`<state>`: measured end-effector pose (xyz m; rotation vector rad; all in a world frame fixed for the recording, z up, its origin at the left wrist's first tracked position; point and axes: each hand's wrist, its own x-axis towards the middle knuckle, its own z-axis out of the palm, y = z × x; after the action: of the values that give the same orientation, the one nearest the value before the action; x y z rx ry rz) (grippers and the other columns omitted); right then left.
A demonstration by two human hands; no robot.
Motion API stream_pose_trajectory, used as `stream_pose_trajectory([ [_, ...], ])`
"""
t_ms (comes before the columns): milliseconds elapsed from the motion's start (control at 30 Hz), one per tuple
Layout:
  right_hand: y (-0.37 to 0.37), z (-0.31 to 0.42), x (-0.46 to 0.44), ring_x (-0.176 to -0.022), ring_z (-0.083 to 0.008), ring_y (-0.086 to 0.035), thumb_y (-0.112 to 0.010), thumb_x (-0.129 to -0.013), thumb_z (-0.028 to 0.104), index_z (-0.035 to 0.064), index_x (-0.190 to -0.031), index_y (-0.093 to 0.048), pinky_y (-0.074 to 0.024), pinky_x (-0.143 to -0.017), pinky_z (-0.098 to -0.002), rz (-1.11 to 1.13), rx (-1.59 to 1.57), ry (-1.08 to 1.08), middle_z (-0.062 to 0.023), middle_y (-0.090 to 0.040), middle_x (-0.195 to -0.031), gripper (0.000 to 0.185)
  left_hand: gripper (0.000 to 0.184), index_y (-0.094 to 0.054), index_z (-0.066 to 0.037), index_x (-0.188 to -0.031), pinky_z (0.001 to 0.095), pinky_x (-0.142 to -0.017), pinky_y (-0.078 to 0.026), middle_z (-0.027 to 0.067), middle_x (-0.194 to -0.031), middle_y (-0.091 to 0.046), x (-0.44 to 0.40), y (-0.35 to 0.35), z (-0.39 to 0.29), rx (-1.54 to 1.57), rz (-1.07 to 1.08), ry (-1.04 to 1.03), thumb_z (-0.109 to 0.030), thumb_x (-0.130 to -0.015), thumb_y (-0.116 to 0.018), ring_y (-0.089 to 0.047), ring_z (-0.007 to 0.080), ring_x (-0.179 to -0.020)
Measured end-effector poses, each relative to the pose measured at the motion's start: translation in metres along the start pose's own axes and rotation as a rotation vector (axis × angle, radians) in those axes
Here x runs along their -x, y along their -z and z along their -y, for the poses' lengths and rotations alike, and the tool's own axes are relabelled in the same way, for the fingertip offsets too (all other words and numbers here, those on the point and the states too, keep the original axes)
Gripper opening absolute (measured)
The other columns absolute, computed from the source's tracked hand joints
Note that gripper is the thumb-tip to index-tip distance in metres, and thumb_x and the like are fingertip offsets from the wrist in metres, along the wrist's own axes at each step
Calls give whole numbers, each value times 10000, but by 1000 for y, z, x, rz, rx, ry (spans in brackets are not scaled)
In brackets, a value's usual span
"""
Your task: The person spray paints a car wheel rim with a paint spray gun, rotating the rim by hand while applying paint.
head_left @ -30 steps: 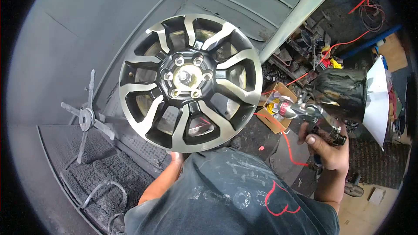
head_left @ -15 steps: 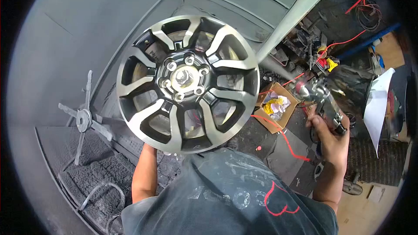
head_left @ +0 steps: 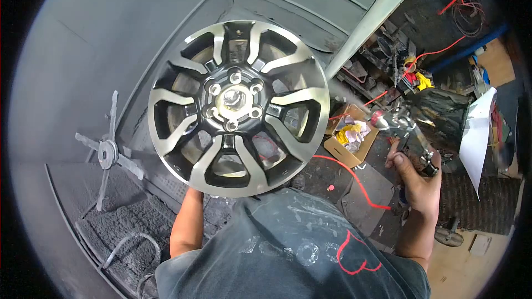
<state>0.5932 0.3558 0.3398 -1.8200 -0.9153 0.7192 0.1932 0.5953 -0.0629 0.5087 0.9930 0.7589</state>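
Note:
A large alloy wheel (head_left: 284,138) with black and machined-silver spokes faces up in front of me. My left forearm (head_left: 188,222) reaches under its near edge, and the wheel hides that hand and its fingers. Off to the wheel's right, my right hand (head_left: 418,185) is closed around the handle of a spray gun (head_left: 403,124). The gun's red-ringed nozzle points left toward the wheel, apart from it. A faint mist shows between nozzle and rim.
A cross-armed stand (head_left: 107,154) is at left beside the grey booth wall (head_left: 111,39). An open cardboard box (head_left: 344,155) holding crumpled paper sits beneath the gun. A red hose (head_left: 360,180) crosses the floor. Cluttered tools (head_left: 388,55) lie at upper right.
The wheel has turned, so its spokes and bolt holes stand at different angles. My right hand and the spray gun have shifted slightly left and down.

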Motion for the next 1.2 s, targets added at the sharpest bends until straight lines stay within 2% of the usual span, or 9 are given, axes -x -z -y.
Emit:
stream_pose_trajectory([
  [200, -3, 5, -2, -649, -52, -567, -688, -878, 137, -10, -1084, -608, -398, -529, -202, -146, 16, -1, -41, -679, -795, 265, 420, -532, -65, -1279, 408, -974, -477, 104, -1224, -598, -8, -3, -8, 3, 1, -20, -360, -988, -463, -585, 250, -1119],
  [300, -6, 10, 9, -651, -59, -567, -710, -859, 127, -9, -1076, -612, -407, -531, -212, -77, -5, -60, -34, -673, -798, 274, 421, -531, -65, -1279, 408, -974, -478, 105, -1227, -597, -15, -3, -24, -2, 13, -41, -361, -989, -462, -586, 252, -1118],
  [433, -9, 23, 13, -754, -135, -610, -745, -802, 66, -56, -1229, -570, -504, -728, -304, 243, -207, -131, -86, -659, -884, 477, 422, -529, -64, -1281, 408, -974, -479, 108, -1229, -596, -22, 0, -45, -12, 19, -64, -362, -989, -461, -588, 253, -1117],
  [567, -17, 11, 7, -815, -133, -637, -740, -799, 26, -45, -1210, -590, -514, -746, -275, 33, -66, -21, -73, -662, -909, 443, 423, -527, -64, -1282, 409, -974, -480, 110, -1232, -595, -28, 8, -62, -14, 24, -91, -363, -990, -459, -589, 255, -1115],
  [600, -19, 9, 3, -752, -100, -619, -727, -834, 81, -38, -1142, -618, -494, -673, -227, -81, -4, 85, -57, -665, -866, 348, 424, -527, -64, -1282, 409, -974, -480, 110, -1233, -594, -27, 11, -63, -11, 21, -98, -364, -990, -459, -589, 256, -1115],
  [733, 21, 6, -23, -562, -52, -522, -675, -895, 197, -10, -948, -637, -392, -483, -210, -64, 66, 9, -28, -642, -719, 217, 425, -525, -64, -1283, 409, -974, -482, 113, -1236, -593, -17, 22, -56, 15, -9, -118, -365, -991, -457, -590, 258, -1114],
  [1067, 91, -5, 6, -614, -76, -564, -704, -833, 147, 3, -901, -636, -414, -536, -213, 117, 151, -101, -25, -632, -717, 173, 428, -520, -63, -1286, 410, -975, -485, 119, -1243, -589, 50, -20, 70, 194, -190, -303, -368, -993, -454, -593, 263, -1110],
  [1133, 97, -11, 10, -661, -96, -572, -714, -810, 117, -20, -936, -615, -440, -600, -234, 127, 51, -74, -40, -629, -747, 211, 428, -514, -45, -1287, 400, -969, -492, 127, -1253, -582, 60, -50, 113, 81, -312, -465, -351, -1004, -415, -602, 262, -1093],
  [1200, 106, -12, 13, -691, -109, -570, -718, -805, 108, -34, -957, -594, -453, -636, -252, 223, 72, -112, -54, -629, -773, 242, 360, -551, -45, -1234, 384, -876, -514, 95, -1170, -610, 74, -92, 150, 223, -490, -346, -275, -994, -414, -604, 235, -1040],
])
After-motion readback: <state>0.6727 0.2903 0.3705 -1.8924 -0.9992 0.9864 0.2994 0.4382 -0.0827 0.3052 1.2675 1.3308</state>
